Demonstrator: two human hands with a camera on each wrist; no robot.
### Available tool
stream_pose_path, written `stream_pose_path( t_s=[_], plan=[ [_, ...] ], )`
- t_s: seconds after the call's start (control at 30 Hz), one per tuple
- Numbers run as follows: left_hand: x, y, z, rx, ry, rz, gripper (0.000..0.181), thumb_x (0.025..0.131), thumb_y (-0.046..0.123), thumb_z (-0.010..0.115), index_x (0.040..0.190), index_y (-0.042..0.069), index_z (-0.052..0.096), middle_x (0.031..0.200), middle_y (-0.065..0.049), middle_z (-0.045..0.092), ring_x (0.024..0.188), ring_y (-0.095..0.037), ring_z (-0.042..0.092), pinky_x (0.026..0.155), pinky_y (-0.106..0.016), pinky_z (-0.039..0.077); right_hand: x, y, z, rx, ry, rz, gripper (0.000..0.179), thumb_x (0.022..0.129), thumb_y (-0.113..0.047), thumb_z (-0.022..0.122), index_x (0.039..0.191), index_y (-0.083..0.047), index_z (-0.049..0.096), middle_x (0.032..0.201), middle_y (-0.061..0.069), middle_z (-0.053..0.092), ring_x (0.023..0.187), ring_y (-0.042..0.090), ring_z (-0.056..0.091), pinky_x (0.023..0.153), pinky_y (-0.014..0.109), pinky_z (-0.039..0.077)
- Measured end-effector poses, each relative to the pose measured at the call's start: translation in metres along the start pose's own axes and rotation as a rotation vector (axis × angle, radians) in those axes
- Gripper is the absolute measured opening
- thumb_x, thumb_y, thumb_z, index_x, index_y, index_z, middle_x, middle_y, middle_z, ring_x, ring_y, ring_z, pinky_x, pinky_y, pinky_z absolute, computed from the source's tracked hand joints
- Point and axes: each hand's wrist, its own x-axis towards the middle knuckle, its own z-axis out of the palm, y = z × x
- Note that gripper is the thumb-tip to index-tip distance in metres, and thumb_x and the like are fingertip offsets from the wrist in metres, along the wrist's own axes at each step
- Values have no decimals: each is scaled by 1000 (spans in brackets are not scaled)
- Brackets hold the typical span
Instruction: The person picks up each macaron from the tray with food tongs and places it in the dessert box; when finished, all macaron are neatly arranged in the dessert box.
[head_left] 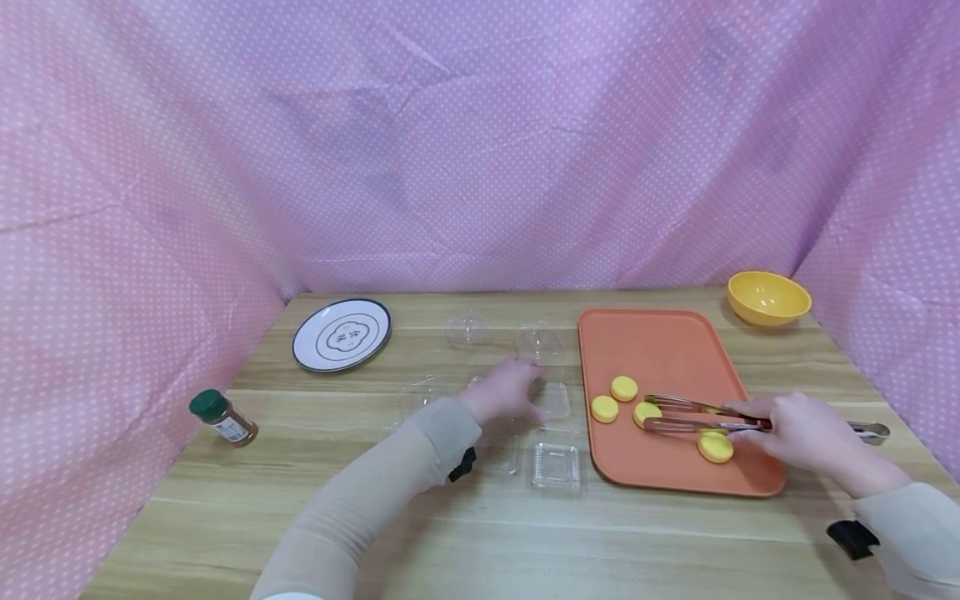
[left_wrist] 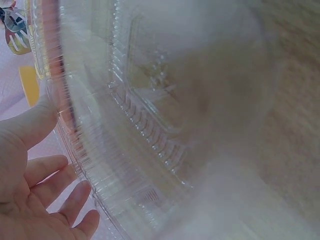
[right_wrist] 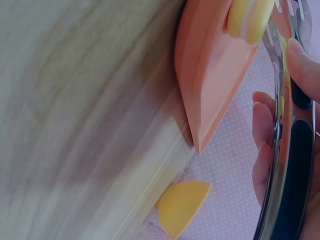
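Note:
My right hand point(head_left: 802, 433) holds metal tongs point(head_left: 686, 426) with dark grips, low over the orange tray point(head_left: 656, 342). Between the tong tips sits a yellow macaron point(head_left: 648, 416). Several more, such as the macaron point(head_left: 716, 447) near the front and the macaron point(head_left: 604, 408) by the left rim, lie on the tray; one is partly hidden behind the tongs. My left hand point(head_left: 506, 390) reaches over clear plastic containers point(head_left: 557, 467) left of the tray. In the left wrist view its fingers point(left_wrist: 52, 167) are spread and loosely bent beside the edge of a clear container point(left_wrist: 125, 145).
A white plate point(head_left: 315, 342) with a dark rim lies at the back left, and a green-capped spice jar point(head_left: 234, 425) stands at the left. At the back right is a yellow bowl point(head_left: 768, 300). Clear domed lids point(head_left: 467, 327) lie near the table's back. A pink dotted cloth point(head_left: 480, 150) surrounds the table.

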Motion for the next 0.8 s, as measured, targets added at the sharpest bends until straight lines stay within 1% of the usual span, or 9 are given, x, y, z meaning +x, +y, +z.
stream_pose_path(
  t_s=[0.13, 0.27, 0.37, 0.47, 0.53, 0.57, 0.63, 0.7, 0.8],
  plan=[
    [-1, 0, 0, 3, -5, -7, 79, 72, 33, 81, 138, 6, 47, 136, -8, 54, 129, -23, 47, 116, -34, 26, 1, 0, -1, -1, 24, -17, 42, 71, -29, 81, 103, -4, 73, 88, 10, 73, 61, 4, 50, 50, 26, 38],
    [0, 0, 1, 1, -5, -8, 79, 73, 33, 80, 138, 5, 46, 138, -8, 52, 130, -23, 45, 117, -34, 23, 1, 0, -2, 10, 48, -28, 40, 71, -27, 81, 103, -4, 73, 85, 9, 73, 59, 4, 46, 50, 24, 36],
    [0, -1, 1, -7, -11, -15, 79, 73, 33, 80, 139, 5, 45, 140, -8, 50, 132, -23, 43, 117, -35, 22, 1, 0, -3, 18, 51, -23, 40, 71, -26, 81, 103, -4, 73, 83, 7, 73, 56, 4, 42, 48, 22, 32],
    [1, -2, 1, 5, -14, -9, 79, 73, 33, 80, 138, 5, 46, 139, -8, 50, 132, -23, 43, 118, -35, 20, 2, -2, -6, 20, 48, -16, 40, 73, -28, 80, 105, -5, 72, 79, 2, 71, 56, 4, 40, 48, 21, 30],
    [2, -1, 0, 18, -17, 2, 79, 73, 33, 80, 138, 5, 46, 138, -9, 52, 131, -23, 44, 118, -36, 20, 3, -3, -7, 25, 52, -10, 40, 74, -29, 79, 106, -6, 72, 74, -4, 69, 55, 3, 39, 47, 21, 28],
    [2, -1, -1, 28, -17, 10, 78, 73, 33, 80, 137, 5, 47, 137, -9, 53, 130, -23, 46, 118, -35, 21, 3, -4, -8, 25, 60, -9, 40, 74, -29, 79, 107, -6, 72, 69, -7, 66, 53, 2, 37, 46, 21, 27],
    [2, -1, -2, 41, -21, 18, 77, 73, 33, 80, 137, 4, 48, 135, -9, 54, 128, -23, 48, 117, -35, 24, 4, -5, -10, 26, 75, -10, 40, 75, -29, 79, 107, -7, 72, 66, -11, 62, 52, 1, 36, 45, 21, 26],
    [2, 0, -2, 46, -23, 22, 76, 74, 33, 80, 136, 4, 48, 135, -9, 55, 127, -23, 49, 115, -34, 27, 6, -7, -12, 30, 78, -6, 40, 75, -29, 79, 108, -8, 72, 64, -12, 61, 50, 1, 34, 44, 21, 24],
    [3, -1, -2, 45, -28, 19, 77, 74, 34, 80, 137, 5, 48, 136, -8, 54, 128, -23, 47, 116, -33, 26, 9, -10, -14, 32, 86, -16, 40, 74, -27, 79, 108, -6, 72, 66, -12, 62, 49, 1, 32, 44, 21, 23]
  ],
)
